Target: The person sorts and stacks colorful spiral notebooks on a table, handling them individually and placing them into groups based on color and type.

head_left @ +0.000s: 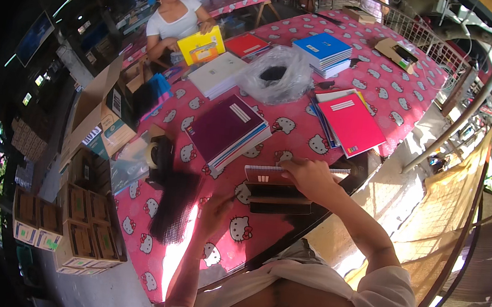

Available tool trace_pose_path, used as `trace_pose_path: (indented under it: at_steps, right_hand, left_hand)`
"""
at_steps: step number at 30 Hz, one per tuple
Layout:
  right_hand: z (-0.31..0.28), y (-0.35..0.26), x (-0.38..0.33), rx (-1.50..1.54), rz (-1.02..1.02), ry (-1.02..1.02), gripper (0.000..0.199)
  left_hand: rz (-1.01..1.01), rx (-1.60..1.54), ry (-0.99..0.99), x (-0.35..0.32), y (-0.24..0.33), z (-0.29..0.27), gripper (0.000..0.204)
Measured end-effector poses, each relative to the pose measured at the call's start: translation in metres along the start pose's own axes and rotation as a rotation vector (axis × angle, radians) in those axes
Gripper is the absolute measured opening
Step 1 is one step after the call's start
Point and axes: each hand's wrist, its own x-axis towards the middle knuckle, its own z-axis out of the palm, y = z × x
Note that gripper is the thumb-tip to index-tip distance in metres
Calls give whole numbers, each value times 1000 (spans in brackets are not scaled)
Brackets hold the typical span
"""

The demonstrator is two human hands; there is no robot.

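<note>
One dark red notebook (264, 178), sitting to the near right of the purple-topped stack (225, 125). The right hand (309, 174) has its fingers curled over the top edge, a pretty narrow grip. Probably light, with floppy pages and a slightly slick cover; that top edge looks spiral-bound, so it's likely stiffer and the best spot to pinch, thumb one side, fingers the other.

Left hand (215, 208) is on the near side of the stack, can't tell if it's holding anything. Black mesh bundle (171, 220) is near left of the stack, pink-topped pile (352, 122) off to its right, clear plastic bag (294, 75) just beyond. Further past the stack, far left, a co-worker (179, 20) holds a yellow pack (200, 45) upright.
</note>
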Motion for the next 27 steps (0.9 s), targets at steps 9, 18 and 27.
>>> trace_pose_path:
  at_steps: [9,18,27]
  right_hand:
    - [-204,158,9,58,292,391,24]
    - [-45,232,92,-364,-275,-343,38]
    - [167,169,153,731,70,-227,46]
  left_hand:
    - [313,436,268,96,-23,17,26]
    - [421,966,191,202,-39,27,39]
    - [436,1029,234,194,-37,39,33]
